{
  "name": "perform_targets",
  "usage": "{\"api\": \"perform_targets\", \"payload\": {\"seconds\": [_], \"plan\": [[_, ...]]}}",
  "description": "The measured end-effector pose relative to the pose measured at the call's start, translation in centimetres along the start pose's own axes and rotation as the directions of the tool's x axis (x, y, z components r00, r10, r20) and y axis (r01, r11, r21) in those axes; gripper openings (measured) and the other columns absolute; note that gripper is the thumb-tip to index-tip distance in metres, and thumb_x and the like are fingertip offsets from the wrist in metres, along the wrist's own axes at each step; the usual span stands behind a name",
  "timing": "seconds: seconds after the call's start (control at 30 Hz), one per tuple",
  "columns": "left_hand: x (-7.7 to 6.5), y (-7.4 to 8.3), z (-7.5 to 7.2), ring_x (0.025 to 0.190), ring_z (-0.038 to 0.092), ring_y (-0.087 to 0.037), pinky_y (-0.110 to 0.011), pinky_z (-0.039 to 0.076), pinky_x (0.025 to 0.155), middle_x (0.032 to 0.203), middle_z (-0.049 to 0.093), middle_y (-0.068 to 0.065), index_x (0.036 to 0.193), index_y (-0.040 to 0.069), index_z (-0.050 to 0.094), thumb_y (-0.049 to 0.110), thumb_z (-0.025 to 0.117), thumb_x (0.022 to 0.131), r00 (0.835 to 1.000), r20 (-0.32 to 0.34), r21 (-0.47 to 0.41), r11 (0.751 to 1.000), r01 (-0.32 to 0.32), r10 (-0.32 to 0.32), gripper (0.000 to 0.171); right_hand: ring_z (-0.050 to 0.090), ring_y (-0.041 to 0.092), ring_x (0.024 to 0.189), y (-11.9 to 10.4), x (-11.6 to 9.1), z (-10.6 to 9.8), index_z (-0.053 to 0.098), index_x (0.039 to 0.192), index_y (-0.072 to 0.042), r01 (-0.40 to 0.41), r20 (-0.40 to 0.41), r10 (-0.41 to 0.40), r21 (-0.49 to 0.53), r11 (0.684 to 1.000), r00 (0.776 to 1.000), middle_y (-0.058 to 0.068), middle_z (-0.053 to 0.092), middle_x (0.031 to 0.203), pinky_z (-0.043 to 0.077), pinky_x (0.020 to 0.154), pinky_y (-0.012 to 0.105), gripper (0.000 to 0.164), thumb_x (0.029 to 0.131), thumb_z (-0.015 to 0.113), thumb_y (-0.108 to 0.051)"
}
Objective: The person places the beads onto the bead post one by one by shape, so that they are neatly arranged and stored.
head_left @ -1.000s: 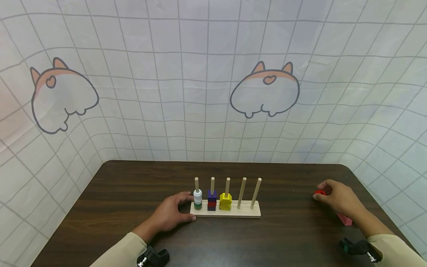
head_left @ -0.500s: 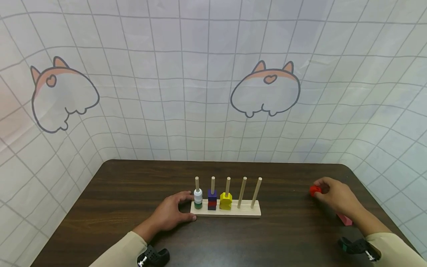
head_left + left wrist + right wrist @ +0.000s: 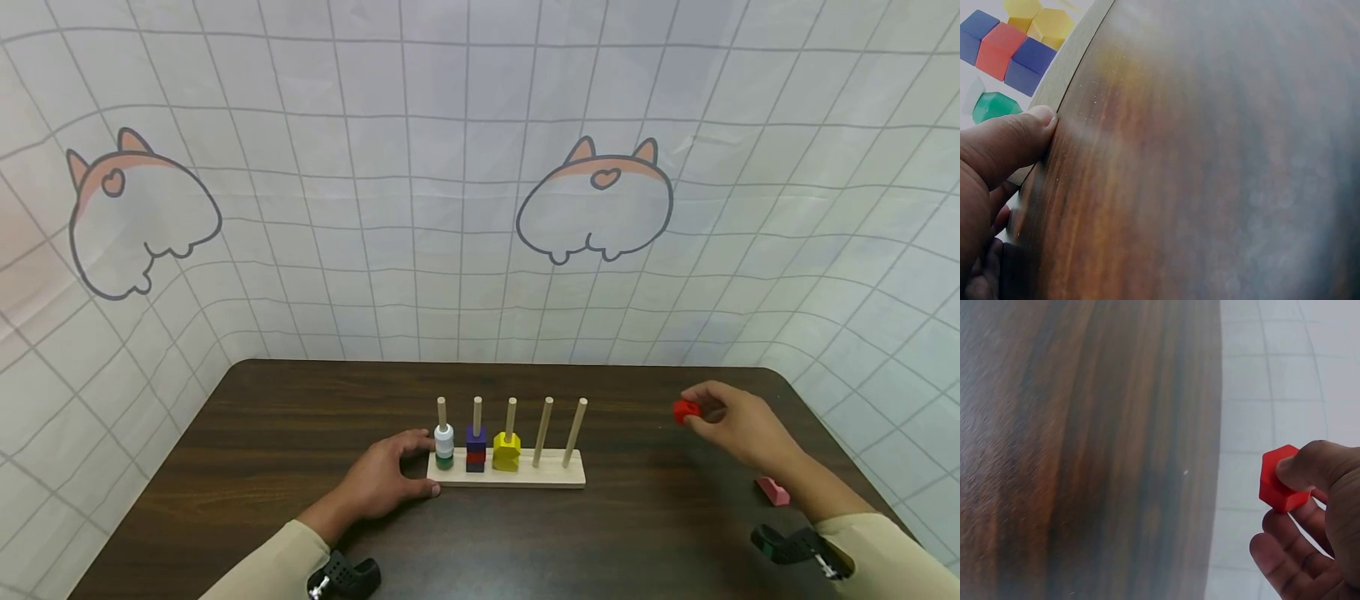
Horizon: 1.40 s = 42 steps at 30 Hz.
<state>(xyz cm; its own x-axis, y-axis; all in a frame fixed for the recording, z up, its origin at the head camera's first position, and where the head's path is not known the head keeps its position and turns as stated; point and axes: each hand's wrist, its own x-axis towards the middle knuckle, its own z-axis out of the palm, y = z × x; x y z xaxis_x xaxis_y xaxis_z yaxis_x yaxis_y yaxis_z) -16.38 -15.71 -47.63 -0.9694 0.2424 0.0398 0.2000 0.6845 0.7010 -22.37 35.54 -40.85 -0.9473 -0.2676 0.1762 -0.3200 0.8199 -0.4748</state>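
Note:
A pale wooden peg board (image 3: pixel 555 477) with several upright pegs stands mid-table. My left hand (image 3: pixel 384 482) grips its left end, thumb on the front edge and fingers reaching behind. The leftmost peg carries white beads (image 3: pixel 444 440) over a green bead (image 3: pixel 996 107). Beside it, blue and red blocks (image 3: pixel 476 450) are stacked, then yellow hexagonal beads (image 3: pixel 506 452); the two right pegs are bare. Off to the right, my right hand (image 3: pixel 738 423) pinches a red hexagonal bead (image 3: pixel 1279 478) between thumb and fingers, raised over the table.
A pink block (image 3: pixel 773 492) lies on the dark wooden table (image 3: pixel 645 517), just left of the right forearm. Behind the table's far edge hangs a white gridded curtain (image 3: pixel 375 208) with animal drawings. Each wrist wears a black camera strap (image 3: pixel 787 546).
My right hand has lifted the red bead and carried it leftward and away from the body, uncovering more of the pink block. The left hand and peg board stay put.

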Motion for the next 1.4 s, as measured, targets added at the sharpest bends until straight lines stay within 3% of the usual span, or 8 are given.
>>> {"api": "perform_targets", "payload": {"seconds": [0.27,0.77,1.4], "plan": [[0.1,-0.1,0.0,0.137,0.048,-0.038,-0.06,0.038,0.109,0.147,0.056,-0.012,0.125,0.017,0.071,0.036,0.092,0.077,1.0,0.005,-0.001,1.0,0.006,-0.006,0.056,0.068,0.019,0.084,-2.1,0.4,-0.7,0.068,0.121,-0.007,0.064,-0.01,-0.064,-0.011,0.998,0.998,0.003,0.072,0.099,0.055,0.066,0.031,0.033,0.09,0.078,-0.012],[0.0,0.0,-0.1,0.138,0.047,-0.039,-0.06,0.036,0.111,0.148,0.055,-0.012,0.125,0.018,0.071,0.037,0.091,0.077,1.0,0.01,-0.008,1.0,0.003,-0.003,0.055,0.068,0.014,0.083,-6.0,0.7,-1.9,0.069,0.12,-0.011,0.141,-0.003,-0.141,0.024,0.99,0.99,-0.002,0.071,0.098,0.055,0.065,0.03,0.032,0.091,0.08,-0.017],[0.1,0.0,0.0,0.139,0.047,-0.038,-0.06,0.036,0.111,0.148,0.054,-0.011,0.126,0.019,0.071,0.037,0.09,0.078,1.0,0.01,0.002,1.0,0.011,-0.011,0.054,0.067,0.009,0.081,-9.8,0.8,-1.9,0.071,0.121,-0.013,0.248,-0.03,-0.246,0.08,0.966,0.969,-0.007,0.071,0.097,0.055,0.067,0.029,0.031,0.092,0.079,-0.015]]}}
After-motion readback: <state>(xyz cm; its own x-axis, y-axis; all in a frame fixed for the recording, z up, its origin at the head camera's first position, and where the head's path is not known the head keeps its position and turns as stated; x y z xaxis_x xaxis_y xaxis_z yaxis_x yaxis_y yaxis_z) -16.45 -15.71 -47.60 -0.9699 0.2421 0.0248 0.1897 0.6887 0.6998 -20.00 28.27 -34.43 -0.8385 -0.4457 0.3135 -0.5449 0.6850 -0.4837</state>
